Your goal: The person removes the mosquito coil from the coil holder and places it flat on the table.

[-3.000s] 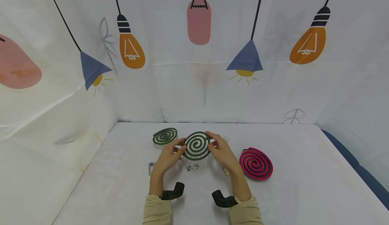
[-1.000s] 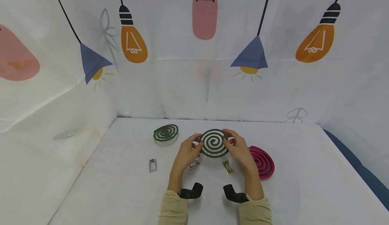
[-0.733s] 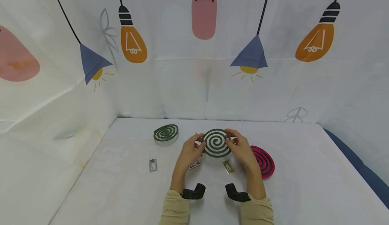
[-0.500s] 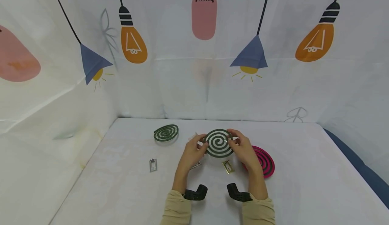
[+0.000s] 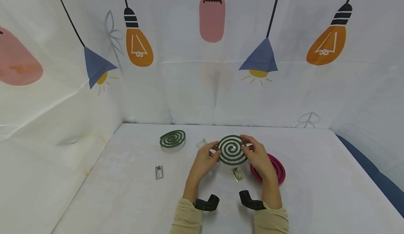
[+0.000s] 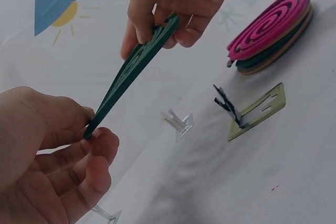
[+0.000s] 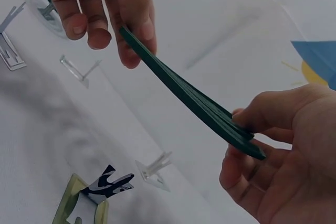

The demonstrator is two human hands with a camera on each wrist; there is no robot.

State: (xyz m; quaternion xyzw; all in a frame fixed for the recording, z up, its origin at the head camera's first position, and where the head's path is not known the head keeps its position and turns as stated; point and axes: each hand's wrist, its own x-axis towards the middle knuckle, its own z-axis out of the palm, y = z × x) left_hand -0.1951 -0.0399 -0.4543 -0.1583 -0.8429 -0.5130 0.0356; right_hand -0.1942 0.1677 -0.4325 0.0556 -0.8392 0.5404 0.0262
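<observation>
A green mosquito coil [image 5: 231, 151] is held up over the table between both hands, its spiral facing the head camera. My left hand [image 5: 203, 161] pinches its left rim between thumb and fingers; in the left wrist view the coil [image 6: 131, 72] appears nearly edge-on. On the opposite rim, my right hand [image 5: 259, 158] grips with thumb and fingers, as the right wrist view shows of that hand [image 7: 299, 145]. Below the coil stands a gold-coloured metal coil stand [image 5: 236, 174] with a raised prong. A pink-topped stack of coils [image 6: 268, 30] lies partly behind the right forearm.
Another green coil [image 5: 172, 139] sits raised at the back left. A silver stand [image 5: 159, 172] lies left of the hands, and a pale stand [image 5: 201, 143] is just behind the left hand. Black wrist cameras [image 5: 206, 203] jut inward. A printed cloth wall [image 5: 189, 93] borders the white table.
Both hands have carried the coil steadily rightward, still gripping it. The pale stand behind the left hand has come into view; the silver stand beneath is now hidden. The head view shifted slightly earlier.
</observation>
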